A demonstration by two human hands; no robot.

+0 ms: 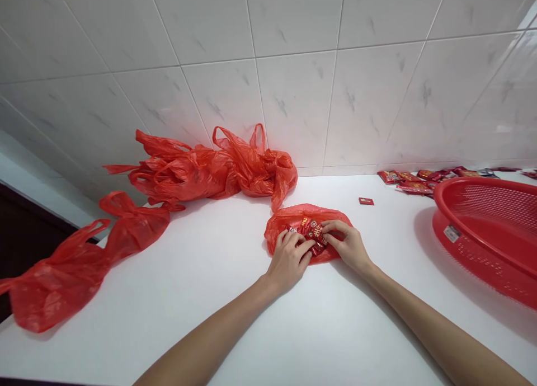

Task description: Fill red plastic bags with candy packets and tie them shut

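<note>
Left hand (pixel 289 261) and right hand (pixel 346 243) gripping red packets (pixel 312 232) on one red plastic bag (pixel 335 215).
One loose packet (pixel 366 201) is lying by the counter's (pixel 201 296) back edge.

We are at a countertop (pixel 180 313) that runs along a tiled wall (pixel 293 95). Against the wall, left of centre, sits a bunched heap of plastic bags (pixel 210 173); another plastic bag (pixel 79 268) lies farther left, at the counter's edge. Before us, a flattened bag (pixel 289 221) lies with small packets (pixel 312 230) on it. To its right sits a plastic basket (pixel 482 279), and behind that, along the wall, lies a row of more packets (pixel 413 179) (one single packet (pixel 366 201) lies apart, nearer the middle).
</note>
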